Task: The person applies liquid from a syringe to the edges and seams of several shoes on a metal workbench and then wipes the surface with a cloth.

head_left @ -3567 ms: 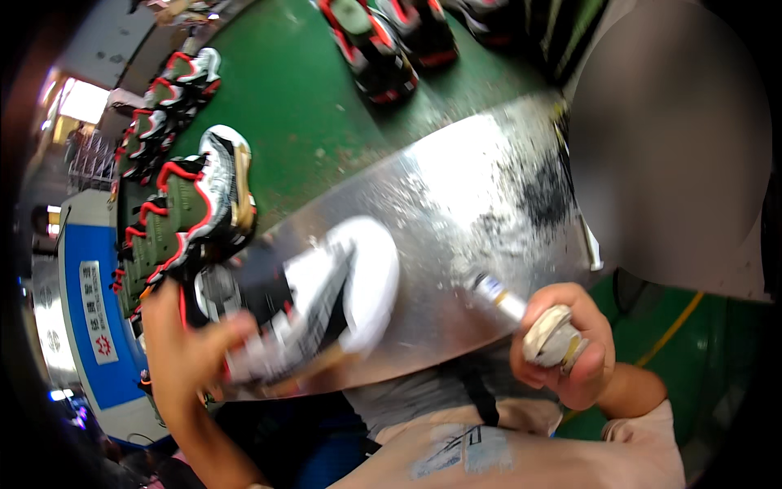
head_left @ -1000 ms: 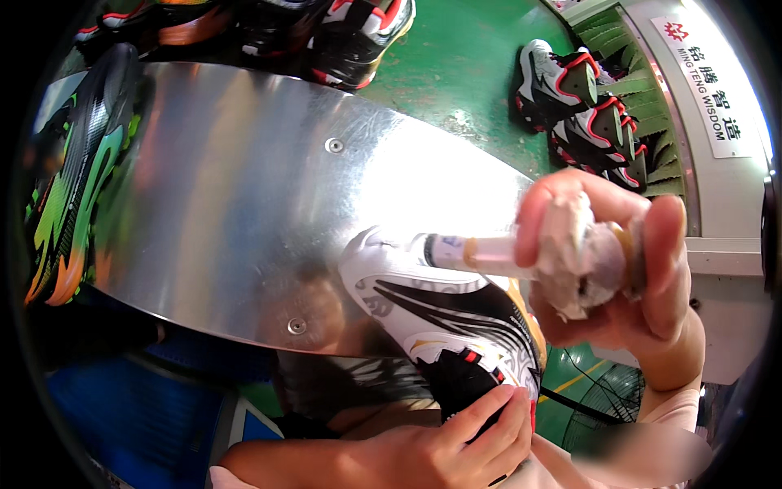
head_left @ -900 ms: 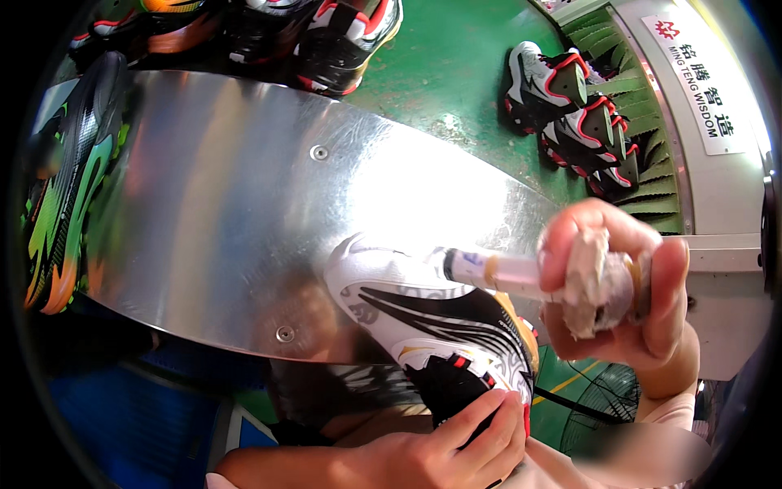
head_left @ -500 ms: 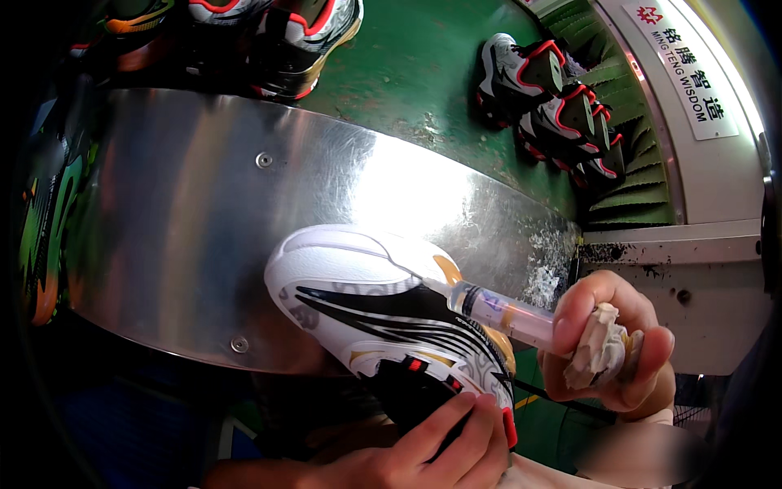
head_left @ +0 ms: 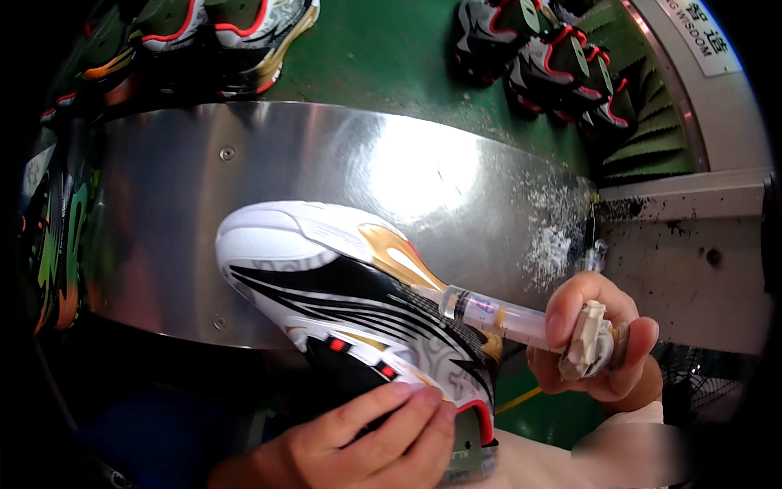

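A white, black and gold sneaker (head_left: pixel 277 232) lies tilted on its side over the metal ledge, its toe to the left. The fingers of my left hand (head_left: pixel 358 440) close on its upper near the ankle opening, with red trim beside them. My right hand (head_left: pixel 603 334) grips a clear plastic syringe (head_left: pixel 505 319), thumb and fingers around its back end, where a lump of pale wrapping (head_left: pixel 583 346) sits. The syringe's tip points left and meets the shoe's side, along the line between the patterned upper and the gold sole part.
A shiny steel ledge (head_left: pixel 163 244) with screws curves across the middle, its right end scuffed white. Behind it, a green conveyor belt (head_left: pixel 383 61) carries several sneakers (head_left: pixel 252 41) at left and more sneakers (head_left: pixel 546 65) at right. A green-and-orange shoe (head_left: pixel 72 228) stands at far left.
The sneaker has shifted left in view and turned, showing more of its gold sole part. The syringe tip now touches farther back along the sole line, towards the heel.
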`<action>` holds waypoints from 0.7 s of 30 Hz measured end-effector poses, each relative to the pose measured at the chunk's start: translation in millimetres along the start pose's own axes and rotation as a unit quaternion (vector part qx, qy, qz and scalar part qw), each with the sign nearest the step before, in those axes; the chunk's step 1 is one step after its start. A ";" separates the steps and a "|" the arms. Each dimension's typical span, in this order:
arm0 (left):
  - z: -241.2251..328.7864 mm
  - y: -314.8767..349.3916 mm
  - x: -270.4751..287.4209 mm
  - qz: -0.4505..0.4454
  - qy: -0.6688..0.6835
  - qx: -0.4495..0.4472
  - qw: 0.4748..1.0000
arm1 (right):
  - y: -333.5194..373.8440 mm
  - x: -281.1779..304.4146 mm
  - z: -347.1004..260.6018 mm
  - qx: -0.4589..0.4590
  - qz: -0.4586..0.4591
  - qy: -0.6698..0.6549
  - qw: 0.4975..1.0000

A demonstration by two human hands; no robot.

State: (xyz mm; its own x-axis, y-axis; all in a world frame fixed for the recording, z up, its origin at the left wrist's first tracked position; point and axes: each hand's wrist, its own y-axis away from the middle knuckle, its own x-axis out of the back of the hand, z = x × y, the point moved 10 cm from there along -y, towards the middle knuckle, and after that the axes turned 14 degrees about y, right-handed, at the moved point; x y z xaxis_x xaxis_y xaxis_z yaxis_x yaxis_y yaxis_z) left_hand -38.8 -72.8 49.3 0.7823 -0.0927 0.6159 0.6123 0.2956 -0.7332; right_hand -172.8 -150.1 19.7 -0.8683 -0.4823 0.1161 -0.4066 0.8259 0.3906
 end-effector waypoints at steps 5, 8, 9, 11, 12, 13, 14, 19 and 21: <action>-0.1 3.0 -2.9 0.002 0.082 0.125 0.989 | 48.3 10.6 40.9 -0.060 -0.011 -0.062 0.996; 11.5 18.6 -16.4 -0.091 0.010 0.171 0.981 | 72.5 11.5 51.8 -0.050 0.013 -0.102 0.993; 14.9 20.5 -16.9 -0.100 0.005 0.167 0.981 | 78.0 11.7 54.4 -0.046 0.018 -0.116 0.992; 19.0 25.8 -18.3 -0.105 -0.003 0.165 0.981 | 77.2 12.1 48.9 -0.037 0.031 -0.119 0.992; 19.0 28.4 -19.4 -0.105 -0.004 0.162 0.981 | 76.6 13.3 46.6 -0.037 0.039 -0.112 0.992; 20.7 29.3 -20.5 -0.103 -0.004 0.144 0.984 | 76.9 14.5 44.7 -0.037 0.048 -0.107 0.992; 19.5 32.1 -24.5 -0.097 0.004 0.125 0.987 | 78.3 16.8 45.3 -0.064 0.058 -0.110 0.990; 21.6 21.7 -11.4 -0.026 0.038 0.062 0.997 | 69.7 15.0 16.1 -0.177 0.049 0.012 0.983; 19.7 22.0 -10.0 -0.034 0.046 0.061 0.996 | 54.9 10.8 9.6 -0.201 0.022 0.043 0.978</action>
State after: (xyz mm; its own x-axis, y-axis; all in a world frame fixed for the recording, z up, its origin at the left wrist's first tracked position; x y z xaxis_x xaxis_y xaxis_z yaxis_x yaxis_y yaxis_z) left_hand -35.4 -46.7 32.8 0.7502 -0.2016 0.6297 0.6500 0.3992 -0.6466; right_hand -207.2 -107.2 33.6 -0.8486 -0.4857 0.2097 -0.2096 0.6727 0.7096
